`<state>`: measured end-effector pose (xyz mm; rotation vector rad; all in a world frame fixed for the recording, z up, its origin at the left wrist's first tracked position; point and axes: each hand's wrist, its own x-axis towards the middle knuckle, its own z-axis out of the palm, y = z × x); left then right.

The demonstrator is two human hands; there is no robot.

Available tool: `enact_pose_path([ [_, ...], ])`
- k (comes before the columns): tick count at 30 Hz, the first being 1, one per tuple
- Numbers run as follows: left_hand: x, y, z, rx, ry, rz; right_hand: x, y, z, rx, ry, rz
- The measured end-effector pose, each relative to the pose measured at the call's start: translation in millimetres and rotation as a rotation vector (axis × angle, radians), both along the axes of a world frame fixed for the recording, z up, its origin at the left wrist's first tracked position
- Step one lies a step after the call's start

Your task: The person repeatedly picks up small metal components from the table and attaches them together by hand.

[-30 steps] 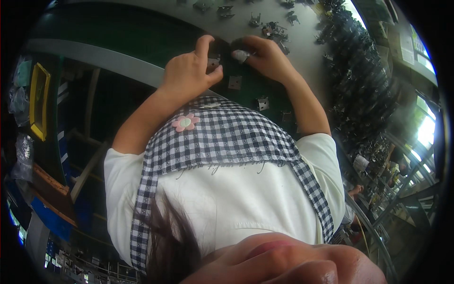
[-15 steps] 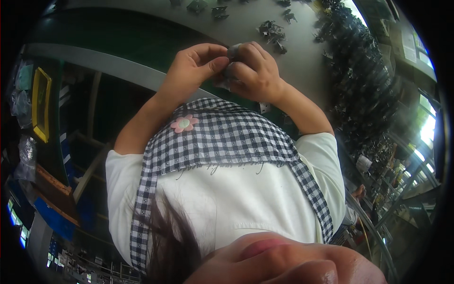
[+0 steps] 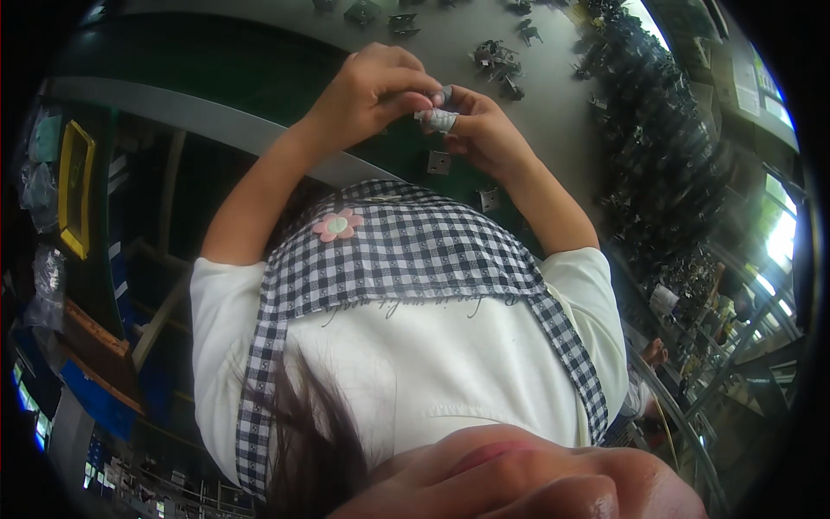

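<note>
My left hand (image 3: 376, 91) and my right hand (image 3: 488, 134) meet fingertip to fingertip over the near part of the table. Both are closed in a pinch, and whatever small thing lies between them is hidden by the fingers. Pale grey wrapping (image 3: 438, 119), like tape, covers the right thumb, and a similar wrap is on the right index finger. Just below the hands a small square metal bracket (image 3: 438, 162) with holes lies on the green surface. Another metal bracket (image 3: 489, 201) lies closer to my apron, below the right wrist.
A large heap of dark metal parts (image 3: 657, 147) covers the right side of the table. Small clusters of parts (image 3: 497, 62) lie beyond my hands, with several brackets (image 3: 363, 11) at the far edge. To the left are a yellow frame (image 3: 76, 190) and clear plastic bags (image 3: 47, 285).
My left hand has risen and turned, its back now higher. The right hand has opened out from a tighter curl, showing its wrapped thumb. The bracket below the hands has come into sight.
</note>
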<state>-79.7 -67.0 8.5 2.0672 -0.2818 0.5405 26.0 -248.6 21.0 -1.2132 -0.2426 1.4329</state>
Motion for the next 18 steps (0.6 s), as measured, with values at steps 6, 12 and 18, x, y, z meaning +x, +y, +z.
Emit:
enact_pose_path([
  [6, 36, 17, -2, 0.934, 0.098, 0.7, -6, 13, 14, -0.007, 0.117, -0.112],
  [12, -18, 12, 14, -0.044, 0.149, 0.278, -1, -6, 22, 0.095, 0.109, -0.169],
  [18, -41, -11, 17, -0.511, 0.236, 0.127, -6, 6, 25, 0.127, -0.055, -0.127],
])
